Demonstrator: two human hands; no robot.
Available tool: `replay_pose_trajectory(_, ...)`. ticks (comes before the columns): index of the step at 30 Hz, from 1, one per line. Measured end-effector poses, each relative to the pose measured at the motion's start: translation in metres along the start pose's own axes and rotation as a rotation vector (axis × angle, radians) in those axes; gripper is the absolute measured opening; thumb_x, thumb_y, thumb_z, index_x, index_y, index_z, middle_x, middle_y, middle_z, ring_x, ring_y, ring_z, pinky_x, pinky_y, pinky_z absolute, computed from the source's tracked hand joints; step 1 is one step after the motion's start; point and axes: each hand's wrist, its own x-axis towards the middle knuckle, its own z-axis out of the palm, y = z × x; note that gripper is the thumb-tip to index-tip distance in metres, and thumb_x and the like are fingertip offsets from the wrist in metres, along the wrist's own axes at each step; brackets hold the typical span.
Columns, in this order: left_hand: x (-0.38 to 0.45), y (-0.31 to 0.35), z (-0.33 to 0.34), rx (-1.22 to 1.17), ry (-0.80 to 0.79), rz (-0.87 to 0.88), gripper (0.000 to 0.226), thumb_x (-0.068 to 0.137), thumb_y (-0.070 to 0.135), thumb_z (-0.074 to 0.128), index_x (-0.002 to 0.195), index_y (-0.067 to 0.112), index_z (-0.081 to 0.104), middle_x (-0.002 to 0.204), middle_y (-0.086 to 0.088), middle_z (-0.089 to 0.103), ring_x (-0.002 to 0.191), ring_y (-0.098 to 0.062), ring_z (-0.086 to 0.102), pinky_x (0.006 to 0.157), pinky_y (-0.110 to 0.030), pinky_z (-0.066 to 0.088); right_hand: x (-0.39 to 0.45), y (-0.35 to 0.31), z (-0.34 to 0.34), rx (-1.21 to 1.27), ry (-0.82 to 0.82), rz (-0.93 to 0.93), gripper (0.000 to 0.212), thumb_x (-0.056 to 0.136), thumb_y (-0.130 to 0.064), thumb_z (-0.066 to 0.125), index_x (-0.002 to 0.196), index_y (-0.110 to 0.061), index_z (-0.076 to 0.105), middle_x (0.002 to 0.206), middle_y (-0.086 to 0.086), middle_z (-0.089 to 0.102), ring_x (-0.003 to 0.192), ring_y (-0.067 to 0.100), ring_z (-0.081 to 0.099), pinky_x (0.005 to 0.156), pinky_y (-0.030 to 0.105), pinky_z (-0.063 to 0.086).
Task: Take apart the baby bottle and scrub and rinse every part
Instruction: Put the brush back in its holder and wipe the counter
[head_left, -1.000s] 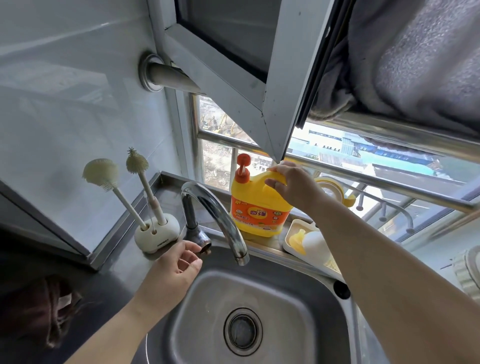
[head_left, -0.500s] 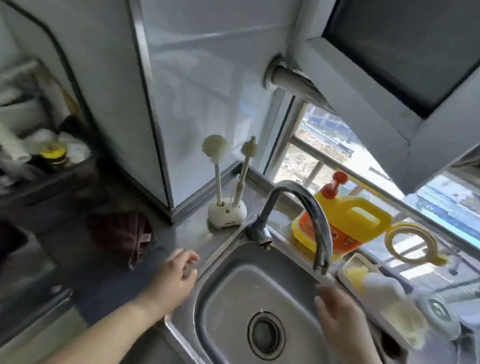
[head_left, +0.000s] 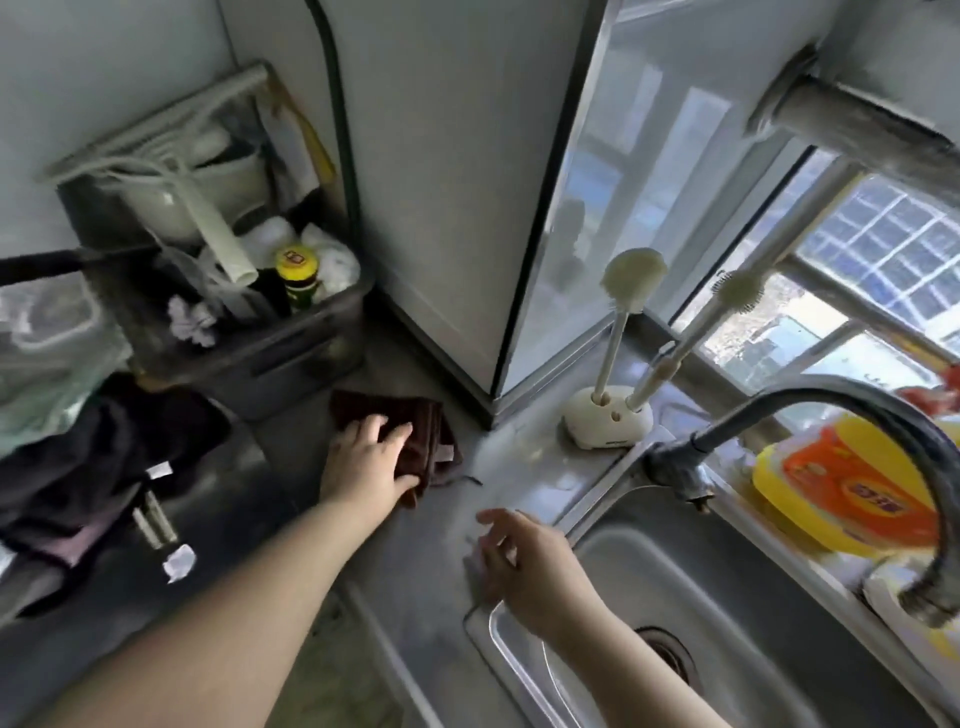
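On the steel counter (head_left: 524, 457), the left hand (head_left: 370, 461) lies flat on a dark brown cloth (head_left: 410, 415), fingers straight. At five o'clock from it, the right hand (head_left: 524, 566) hovers over the sink (head_left: 737, 597) corner, fingers spread, holding nothing.

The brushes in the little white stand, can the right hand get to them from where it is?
Probably yes. The right hand hovers open over the counter by the sink's corner, and nothing stands between it and the brushes in their stand.

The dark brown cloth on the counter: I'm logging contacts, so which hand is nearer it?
Left. The left hand rests on the dark brown cloth; the right hand hovers apart, by the sink corner.
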Motion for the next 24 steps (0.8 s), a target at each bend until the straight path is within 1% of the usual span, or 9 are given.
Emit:
replay_pose_trajectory(4,0.007,0.010,-0.008,0.037,0.100,0.037,0.033,0.092,0.036,0.052,0.121,0.022,0.055,0.124,-0.004,0.047,0.115,-0.026,0.042,0.091,-0.038,0.037,0.005,0.001,0.006,0.014,0.013,0.047,0.019,0.092,-0.024,0.052,0.106,-0.018,0.063,0.116,-0.003,0.063,0.090,0.013,0.060,0.081,0.020,0.044)
replay_pose_trajectory(7,-0.004,0.024,-0.016,-0.510,0.210,0.009,0.029,0.089,0.026,0.056,0.105,0.004,0.065,0.114,-0.014,0.058,0.106,-0.035,0.052,0.091,-0.039,0.039,0.009,-0.001,0.001,0.101,0.076,0.106,0.044,0.092,-0.034,0.054,0.134,-0.027,0.045,0.123,-0.007,0.054,0.102,0.005,0.053,0.097,0.023,0.042)
replay_pose_trajectory(8,-0.015,0.031,-0.018,-0.781,0.146,-0.040,0.027,0.088,0.023,0.057,0.104,0.003,0.065,0.112,-0.014,0.061,0.106,-0.033,0.055,0.095,-0.036,0.041,0.010,-0.004,-0.002,0.164,0.082,0.114,0.056,0.090,-0.042,0.055,0.141,-0.032,0.035,0.127,-0.011,0.046,0.113,0.003,0.047,0.103,0.023,0.038)
replay_pose_trajectory(10,-0.045,0.057,-0.032,-1.357,-0.207,-0.150,0.029,0.086,0.025,0.056,0.108,0.009,0.065,0.108,-0.013,0.068,0.104,-0.029,0.062,0.099,-0.042,0.044,0.011,-0.010,-0.005,0.350,0.072,0.089,0.069,0.082,-0.055,0.054,0.143,-0.045,0.022,0.134,-0.014,0.038,0.126,0.002,0.038,0.109,0.023,0.030)
replay_pose_trajectory(13,-0.079,0.095,-0.050,-1.931,-0.718,-0.335,0.043,0.096,0.039,0.038,0.113,0.009,0.064,0.105,-0.016,0.070,0.101,-0.030,0.063,0.089,-0.045,0.047,-0.003,-0.007,-0.010,0.520,0.155,0.098,0.053,0.078,-0.054,0.054,0.125,-0.062,0.030,0.131,-0.018,0.039,0.123,-0.007,0.036,0.107,0.014,0.025)
replay_pose_trajectory(16,-0.092,0.119,-0.058,-1.937,-0.970,-0.231,0.075,0.088,0.065,0.014,0.124,0.013,0.055,0.122,-0.014,0.063,0.116,-0.027,0.057,0.089,-0.039,0.045,-0.026,0.010,-0.017,0.483,0.333,0.165,0.021,0.083,-0.048,0.059,0.095,-0.060,0.047,0.109,-0.019,0.047,0.104,-0.012,0.045,0.090,0.009,0.036)
replay_pose_trajectory(18,-0.097,0.133,-0.054,-1.853,-1.047,-0.094,0.082,0.084,0.071,0.010,0.132,0.017,0.047,0.130,-0.010,0.059,0.122,-0.022,0.054,0.091,-0.035,0.048,-0.040,0.022,-0.025,0.433,0.439,0.200,0.005,0.082,-0.053,0.053,0.082,-0.048,0.051,0.095,-0.014,0.052,0.090,-0.006,0.050,0.078,0.017,0.040)
replay_pose_trajectory(21,-0.105,0.154,-0.047,-1.703,-1.069,0.096,0.079,0.080,0.076,0.013,0.132,0.024,0.044,0.133,-0.005,0.057,0.123,-0.017,0.053,0.092,-0.030,0.051,-0.055,0.032,-0.041,0.421,0.521,0.204,0.017,0.087,-0.052,0.047,0.077,-0.041,0.055,0.081,-0.014,0.059,0.082,0.001,0.057,0.075,0.026,0.047)
replay_pose_trajectory(24,-0.111,0.162,-0.040,-1.534,-1.034,0.249,0.080,0.062,0.088,0.036,0.125,0.039,0.042,0.133,0.002,0.054,0.125,-0.015,0.051,0.104,-0.032,0.042,-0.065,0.043,-0.048,0.509,0.506,0.273,0.021,0.092,-0.047,0.048,0.075,-0.042,0.059,0.075,-0.012,0.067,0.079,0.006,0.064,0.076,0.032,0.053)
